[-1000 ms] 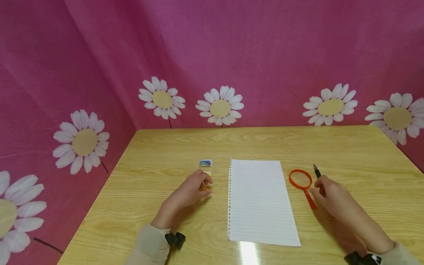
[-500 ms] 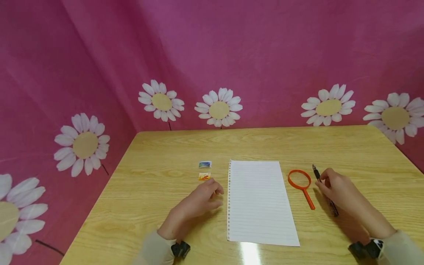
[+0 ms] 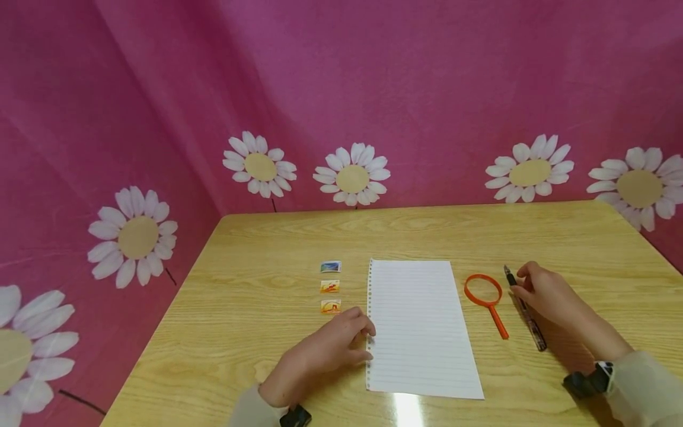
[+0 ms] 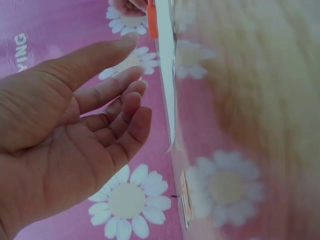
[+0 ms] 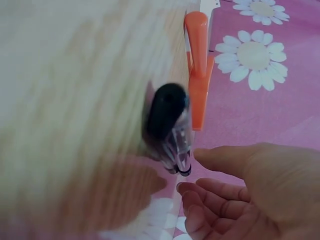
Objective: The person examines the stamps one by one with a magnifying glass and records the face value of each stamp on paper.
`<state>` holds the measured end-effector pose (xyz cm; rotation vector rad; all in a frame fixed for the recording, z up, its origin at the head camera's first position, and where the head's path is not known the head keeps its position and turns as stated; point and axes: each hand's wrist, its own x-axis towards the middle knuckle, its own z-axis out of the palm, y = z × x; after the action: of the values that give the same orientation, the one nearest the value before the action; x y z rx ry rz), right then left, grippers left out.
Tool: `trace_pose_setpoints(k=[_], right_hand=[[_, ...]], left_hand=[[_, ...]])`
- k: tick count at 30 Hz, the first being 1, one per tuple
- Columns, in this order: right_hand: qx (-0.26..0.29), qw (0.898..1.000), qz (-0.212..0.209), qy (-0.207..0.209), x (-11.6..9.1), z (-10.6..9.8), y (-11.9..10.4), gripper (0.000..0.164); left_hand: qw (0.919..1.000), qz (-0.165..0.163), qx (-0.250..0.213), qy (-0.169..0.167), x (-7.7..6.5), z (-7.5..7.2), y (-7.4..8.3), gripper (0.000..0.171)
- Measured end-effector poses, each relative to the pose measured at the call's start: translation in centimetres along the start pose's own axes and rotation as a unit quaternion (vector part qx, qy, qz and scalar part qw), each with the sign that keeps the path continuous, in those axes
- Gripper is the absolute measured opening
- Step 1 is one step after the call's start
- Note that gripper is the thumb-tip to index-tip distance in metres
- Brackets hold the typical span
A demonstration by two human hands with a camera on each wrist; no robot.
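My left hand (image 3: 333, 344) hovers at the left edge of a lined sheet of loose-leaf paper (image 3: 416, 326), thumb and fingers apart with nothing between them. In the left wrist view that hand (image 4: 75, 125) shows relaxed, palm in sight. My right hand (image 3: 549, 293) is beside a fountain pen (image 3: 532, 326) lying on the table, nib pointing away. The right wrist view has thumb and fingers parted near the far part of the pen (image 5: 170, 110). An orange magnifying glass (image 3: 496, 317) lies between paper and pen.
Three small stamp-like pictures lie in a column left of the paper: a blue one (image 3: 331, 267) and two yellow ones, (image 3: 329, 286) the middle and the nearest. Beneath everything is a wooden table (image 3: 256, 284). A pink flowered curtain (image 3: 427, 89) hangs behind.
My left hand has moved off the yellow pictures, toward me and right to the paper's edge, uncovering them. My right hand has shifted slightly to the right, leaving the pen more exposed.
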<state>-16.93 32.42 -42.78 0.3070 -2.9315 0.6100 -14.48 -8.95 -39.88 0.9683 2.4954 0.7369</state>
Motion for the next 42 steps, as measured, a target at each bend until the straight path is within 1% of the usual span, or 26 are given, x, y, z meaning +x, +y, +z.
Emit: trace_pose_setpoints(k=[4,6,9,13,15,18,23,27,29,32,35,38,42], right_hand=[[0.009,1.0,0.004,-0.016,0.5,0.1,0.2,0.029],[0.009,1.0,0.005,-0.02,0.7,0.2,0.2,0.029],[0.006,1.0,0.006,-0.022,0.9,0.2,0.2,0.028],[0.01,0.999,0.014,-0.036,1.1,0.2,0.3,0.027],[0.012,0.999,0.019,-0.044,1.1,0.2,0.2,0.026],[0.013,0.998,0.026,-0.051,1.2,0.2,0.1,0.026],[0.006,0.998,0.03,-0.051,1.2,0.2,0.1,0.028],[0.007,0.999,0.01,-0.032,1.0,0.4,0.3,0.031],[0.006,1.0,-0.008,-0.021,0.8,0.5,0.4,0.032],[-0.009,0.999,-0.04,-0.005,0.8,0.5,0.5,0.029],[-0.035,0.998,-0.06,-0.003,0.9,0.3,0.5,0.024],[-0.056,0.996,-0.066,-0.011,1.0,0.2,0.6,0.019],[-0.073,0.994,-0.085,-0.005,0.9,0.2,0.8,0.02]], left_hand=[[0.9999,-0.003,-0.002,-0.01,-0.4,0.4,0.4,0.024],[0.9998,-0.004,0.008,-0.018,-0.4,0.5,0.6,0.026],[0.999,-0.002,0.033,-0.032,-0.2,0.6,0.8,0.028],[0.9963,0.006,0.072,-0.047,-0.1,0.6,1.0,0.03],[0.9949,0.008,0.087,-0.05,-0.1,0.6,1.0,0.031],[0.9939,0.009,0.096,-0.053,0.0,0.6,1.0,0.031],[0.9927,0.01,0.108,-0.053,0.0,0.7,0.9,0.029],[0.9919,0.01,0.116,-0.051,-0.1,0.8,0.9,0.03],[0.9919,0.009,0.117,-0.049,-0.1,0.8,0.9,0.029],[0.9922,0.009,0.115,-0.049,-0.1,0.8,1.0,0.028],[0.9926,0.009,0.111,-0.047,-0.2,0.8,1.1,0.028],[0.9925,0.01,0.113,-0.046,-0.2,0.8,1.2,0.028],[0.992,0.009,0.118,-0.045,-0.2,0.8,1.2,0.028]])
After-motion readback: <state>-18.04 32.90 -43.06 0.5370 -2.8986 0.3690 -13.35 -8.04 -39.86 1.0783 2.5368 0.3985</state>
